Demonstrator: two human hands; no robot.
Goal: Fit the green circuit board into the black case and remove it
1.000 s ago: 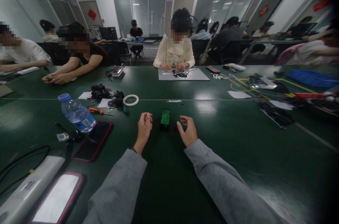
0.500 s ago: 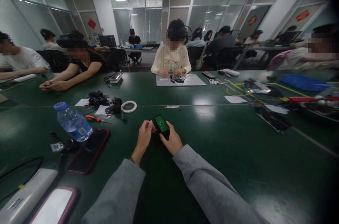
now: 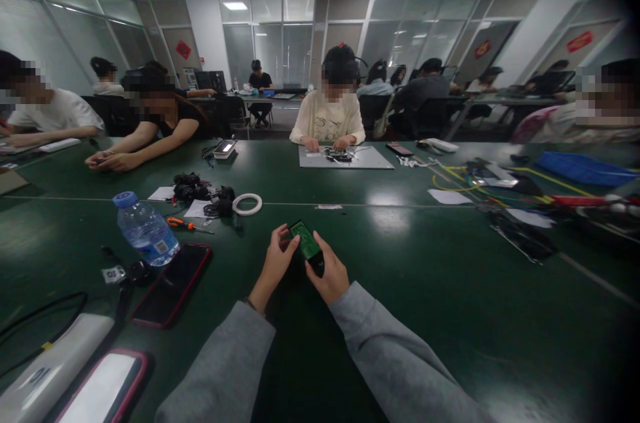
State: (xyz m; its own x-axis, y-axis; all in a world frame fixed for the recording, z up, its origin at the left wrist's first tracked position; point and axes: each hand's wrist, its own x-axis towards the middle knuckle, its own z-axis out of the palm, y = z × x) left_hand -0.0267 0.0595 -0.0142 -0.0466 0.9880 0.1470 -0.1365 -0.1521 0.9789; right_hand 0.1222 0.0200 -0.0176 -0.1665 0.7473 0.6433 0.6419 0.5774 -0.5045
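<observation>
Right hand closed around circuit board, left hand at its left edge, grip unclear

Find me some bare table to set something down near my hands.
The widest bare tabletop lies right of your right hand, bordered at its far right by the blurred black item. Another free patch sits between the gray board and the small white strip. It's crowded on your left: bottle, black-screened phone and white device.
</observation>
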